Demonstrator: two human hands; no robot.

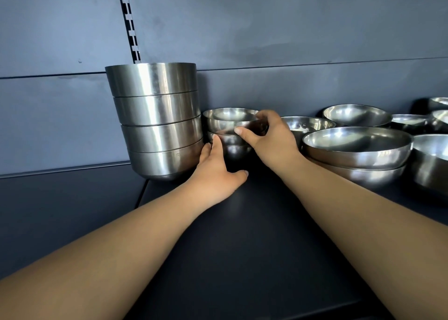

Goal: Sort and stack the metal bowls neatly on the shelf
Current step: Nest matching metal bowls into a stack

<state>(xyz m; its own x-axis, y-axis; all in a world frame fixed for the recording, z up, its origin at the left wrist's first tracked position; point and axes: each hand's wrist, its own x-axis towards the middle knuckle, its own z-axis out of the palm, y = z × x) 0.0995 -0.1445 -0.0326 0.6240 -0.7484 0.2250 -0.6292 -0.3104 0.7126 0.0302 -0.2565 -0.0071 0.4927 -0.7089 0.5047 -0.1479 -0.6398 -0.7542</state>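
Tall stack (157, 123) done at 9 o'clock. Left hand (215, 171) and right hand (269, 140) clasping small-bowl stack (230, 128). Loose bowls (356, 147) at 3 o'clock unsorted.

Back panel (278, 23): grey-blue sheet metal rising behind the display, divided by a thin horizontal seam about a third of the way up the frame.
Slotted upright (128, 21): a dark vertical strip with a row of pale rectangular slots, running from the top edge down and slightly rightward across the panel.
Marks on the panel (257, 52): cloudy, darker smudges on the grey paint at centre right, just above the seam.
Lower rail (63, 169): a thin pale ridge crossing the left side at a slight slant.
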